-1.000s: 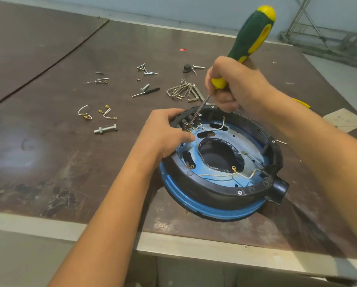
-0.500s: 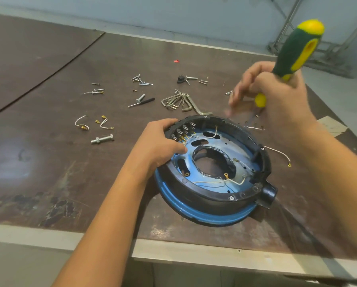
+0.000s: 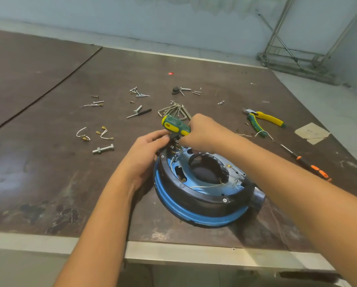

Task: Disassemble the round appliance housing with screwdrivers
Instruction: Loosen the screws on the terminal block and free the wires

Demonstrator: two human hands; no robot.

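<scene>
The round housing (image 3: 196,201), black with a blue rim and a blue inner plate with thin wires, lies near the table's front edge. My left hand (image 3: 146,154) rests on its far-left rim, fingertips at the terminal block. My right hand (image 3: 202,131) holds the green-and-yellow screwdriver (image 3: 174,126), whose handle lies sideways and points left above that block. Its shaft is hidden behind my fingers, which reach down to the terminals.
Loose screws (image 3: 138,93), a bunch of hex keys (image 3: 171,109), short wires (image 3: 83,134) and a bolt (image 3: 103,149) lie behind and left of the housing. Green-and-yellow pliers (image 3: 262,119) and an orange-handled screwdriver (image 3: 310,165) lie to the right. A metal frame (image 3: 293,48) stands beyond the table.
My right hand came back from the right side down to the terminal block, and the screwdriver handle tipped from upright to lying sideways. My left hand slid further along the rim towards the block.
</scene>
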